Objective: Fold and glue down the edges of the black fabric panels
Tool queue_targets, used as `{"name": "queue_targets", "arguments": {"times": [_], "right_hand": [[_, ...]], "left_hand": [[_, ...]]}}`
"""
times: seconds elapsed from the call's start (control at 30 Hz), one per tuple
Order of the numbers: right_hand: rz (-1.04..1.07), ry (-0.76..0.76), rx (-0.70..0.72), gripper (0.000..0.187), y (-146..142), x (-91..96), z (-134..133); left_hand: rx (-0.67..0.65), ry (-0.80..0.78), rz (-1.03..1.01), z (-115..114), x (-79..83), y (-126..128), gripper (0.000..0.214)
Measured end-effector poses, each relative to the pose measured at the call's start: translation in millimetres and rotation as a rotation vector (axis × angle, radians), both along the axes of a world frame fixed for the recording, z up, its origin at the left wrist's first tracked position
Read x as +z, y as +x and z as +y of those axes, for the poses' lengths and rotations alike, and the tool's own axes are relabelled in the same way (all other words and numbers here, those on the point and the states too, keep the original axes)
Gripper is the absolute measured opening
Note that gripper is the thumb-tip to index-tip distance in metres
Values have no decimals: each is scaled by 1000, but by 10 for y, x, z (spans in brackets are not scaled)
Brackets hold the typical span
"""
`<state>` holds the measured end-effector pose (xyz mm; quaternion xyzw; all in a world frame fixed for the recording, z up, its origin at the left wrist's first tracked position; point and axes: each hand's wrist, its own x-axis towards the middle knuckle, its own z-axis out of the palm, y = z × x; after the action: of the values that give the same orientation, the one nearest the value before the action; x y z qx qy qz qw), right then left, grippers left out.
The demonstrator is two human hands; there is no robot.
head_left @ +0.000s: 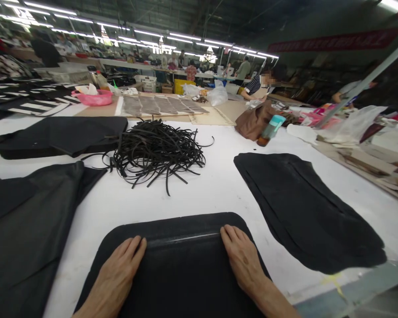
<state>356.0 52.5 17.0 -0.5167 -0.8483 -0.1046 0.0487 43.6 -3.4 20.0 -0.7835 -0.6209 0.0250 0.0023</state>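
Observation:
A black rounded fabric panel (182,269) lies in front of me on the white table (219,185). A glossy strip (182,240) runs across it near its far edge. My left hand (122,267) lies flat on the panel at the strip's left end, fingers stretched out. My right hand (242,256) lies flat at the strip's right end, fingers together and extended. Neither hand grips anything.
A tangle of black strips (155,152) sits mid-table. A stack of black panels (305,212) lies to the right; black fabric (26,221) lies left and at the far left (63,134). A bottle with a teal cap (270,129), a brown bag (252,121) and a pink bowl (93,97) stand further back. People work in the distance.

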Motion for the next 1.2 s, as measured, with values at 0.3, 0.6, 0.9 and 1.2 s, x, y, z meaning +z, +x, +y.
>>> {"name": "queue_targets", "arguments": {"times": [0.3,0.6,0.9,1.2], "right_hand": [[42,-53,-151,29,-291,217,138],[176,-242,126,14,-1124,256,451],[218,-463,163,11,-1054,362,611],[227,-174,133,14,-821,457,502]], "left_hand": [[244,66,-15,-8,226,-108,48],[-520,-82,-375,25,122,592,44],[-505,-56,-390,42,-16,517,43],[-534,-64,-359,56,48,532,41]]}}
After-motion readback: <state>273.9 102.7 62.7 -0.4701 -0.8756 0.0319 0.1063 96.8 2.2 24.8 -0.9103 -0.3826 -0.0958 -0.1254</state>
